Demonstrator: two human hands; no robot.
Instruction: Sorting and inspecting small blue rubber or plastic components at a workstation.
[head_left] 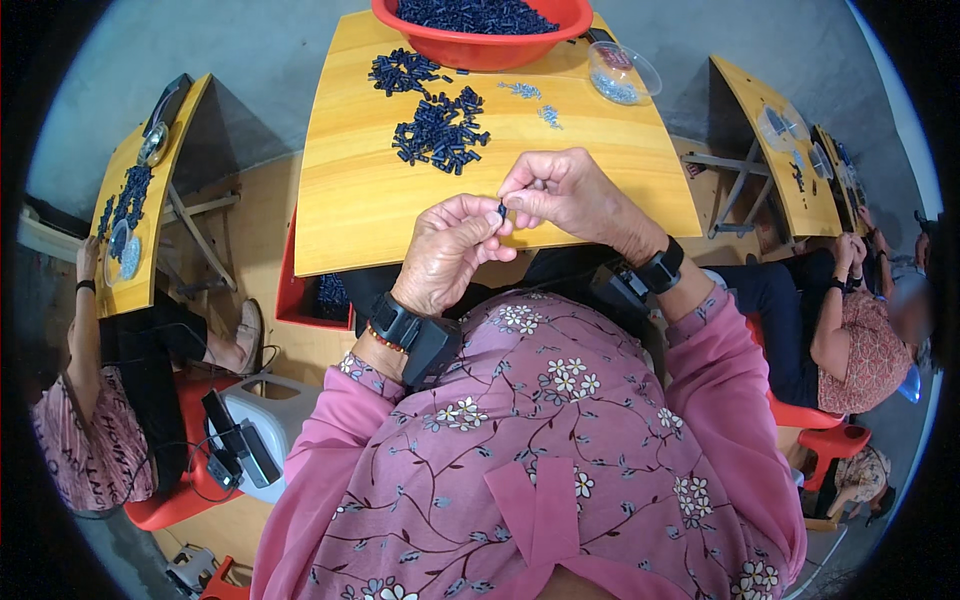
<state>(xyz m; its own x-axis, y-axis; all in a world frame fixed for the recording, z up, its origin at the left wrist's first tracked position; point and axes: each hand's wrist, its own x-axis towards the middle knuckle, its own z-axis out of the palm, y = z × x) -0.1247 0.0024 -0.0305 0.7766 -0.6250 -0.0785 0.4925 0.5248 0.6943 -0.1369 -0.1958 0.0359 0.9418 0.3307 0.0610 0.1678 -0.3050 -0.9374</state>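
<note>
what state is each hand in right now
Left hand: closed, holding a small dark piece.
Right hand: pinched closed at that piece; whether it grips anything cannot be told.

Over the near edge of a yellow worktop, the wearer's left hand and right hand are pinching one small dark piece. Beyond, a larger pile of short dark tubes and a smaller pile are lying near silvery bits. A red basin of dark pieces and a clear round tub are standing toward the far edge. One person is sitting at left, another at right.
</note>
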